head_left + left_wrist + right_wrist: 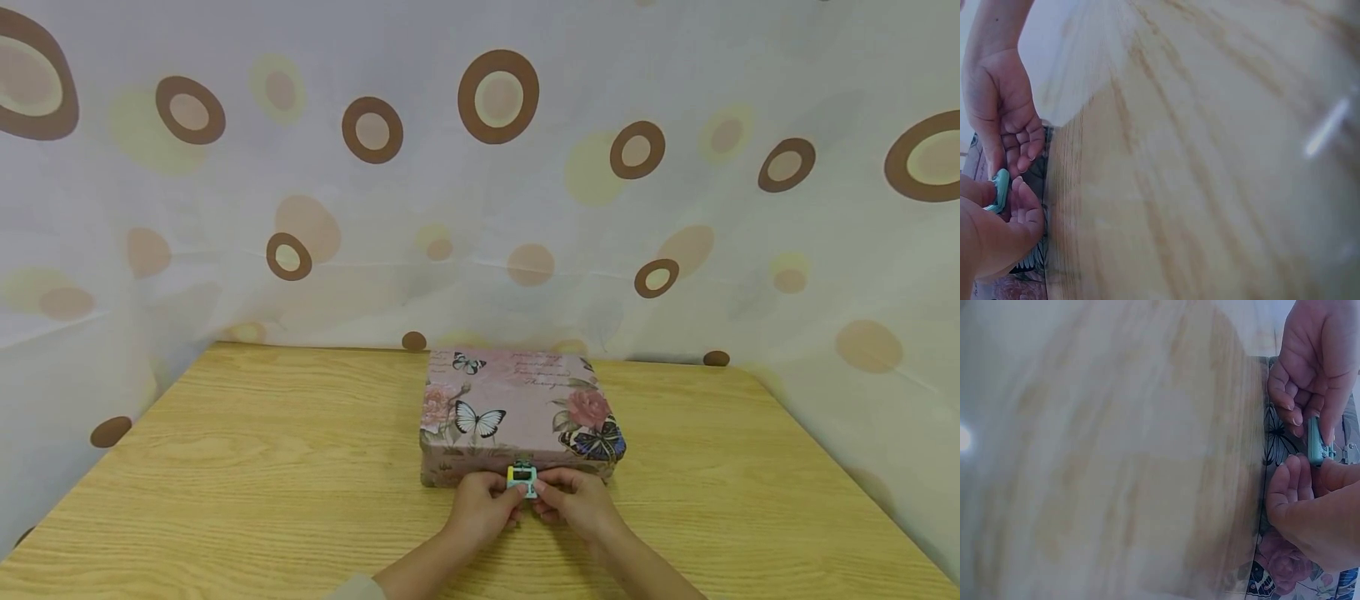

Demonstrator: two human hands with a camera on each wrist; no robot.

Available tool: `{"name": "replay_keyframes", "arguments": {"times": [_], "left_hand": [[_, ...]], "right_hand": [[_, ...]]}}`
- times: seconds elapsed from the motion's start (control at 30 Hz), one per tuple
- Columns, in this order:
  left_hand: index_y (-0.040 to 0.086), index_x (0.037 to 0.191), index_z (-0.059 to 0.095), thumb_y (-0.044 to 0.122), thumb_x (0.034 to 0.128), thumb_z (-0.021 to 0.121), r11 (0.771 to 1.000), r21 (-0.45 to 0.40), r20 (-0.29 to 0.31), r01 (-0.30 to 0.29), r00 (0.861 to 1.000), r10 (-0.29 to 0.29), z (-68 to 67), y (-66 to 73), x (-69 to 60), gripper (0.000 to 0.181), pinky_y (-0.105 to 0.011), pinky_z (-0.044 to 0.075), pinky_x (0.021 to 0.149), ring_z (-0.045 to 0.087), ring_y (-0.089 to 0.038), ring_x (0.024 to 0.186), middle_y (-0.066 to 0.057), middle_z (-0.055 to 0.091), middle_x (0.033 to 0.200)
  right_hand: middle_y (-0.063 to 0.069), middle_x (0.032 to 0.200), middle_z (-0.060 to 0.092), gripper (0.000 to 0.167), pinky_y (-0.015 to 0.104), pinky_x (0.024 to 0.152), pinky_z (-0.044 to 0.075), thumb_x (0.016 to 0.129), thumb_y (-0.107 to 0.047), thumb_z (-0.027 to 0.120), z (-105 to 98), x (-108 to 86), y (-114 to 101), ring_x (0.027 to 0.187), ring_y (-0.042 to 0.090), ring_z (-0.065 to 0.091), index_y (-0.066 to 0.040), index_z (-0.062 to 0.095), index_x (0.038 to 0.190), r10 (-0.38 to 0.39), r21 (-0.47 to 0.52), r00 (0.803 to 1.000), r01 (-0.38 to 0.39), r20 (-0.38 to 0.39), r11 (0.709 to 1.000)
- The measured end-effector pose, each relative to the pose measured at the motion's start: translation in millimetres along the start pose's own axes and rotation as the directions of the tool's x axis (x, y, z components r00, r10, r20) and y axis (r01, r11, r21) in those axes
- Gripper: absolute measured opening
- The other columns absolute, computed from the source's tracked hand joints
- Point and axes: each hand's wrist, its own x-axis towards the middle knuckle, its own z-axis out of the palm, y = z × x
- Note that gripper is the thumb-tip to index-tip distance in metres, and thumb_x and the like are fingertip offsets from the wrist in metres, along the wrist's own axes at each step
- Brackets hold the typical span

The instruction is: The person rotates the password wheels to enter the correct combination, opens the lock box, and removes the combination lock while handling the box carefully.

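Note:
A pink box (pixel 517 400) printed with butterflies and roses stands on the table with its lid down. At its front clasp (pixel 523 460) is a small teal padlock (pixel 522 483) with a yellow edge, also visible in the right wrist view (pixel 1317 442). My left hand (pixel 480 507) pinches the padlock's left side between thumb and fingers. From the right, my right hand (pixel 576 502) pinches its other side. Both hands are close together against the box front. Fingers partly hide the padlock, and I cannot tell whether its shackle is fastened.
The box rests on a wood-grain table (pixel 262 467), near its back edge. Behind and at both sides hangs a pale curtain (pixel 420 200) with brown rings and dots.

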Motion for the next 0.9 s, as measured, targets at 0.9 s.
{"name": "replay_keyframes", "arguments": {"times": [0.9], "left_hand": [[-0.014,0.088,0.062,-0.002,0.0815,0.065,0.998,-0.055,0.01,-0.028,1.0,0.028,-1.7,-2.4,1.6,0.013,-0.025,0.056,0.055,0.062,-0.011,0.062,-0.015,0.066,0.071]], "right_hand": [[-0.002,0.072,0.065,0.025,0.024,0.062,0.056,0.09,-0.005,0.058,0.5,-1.5,-1.6,0.064,0.008,0.06,0.014,0.059,0.106,0.01,-0.015,1.0,-0.01,-0.017,1.0]]}}
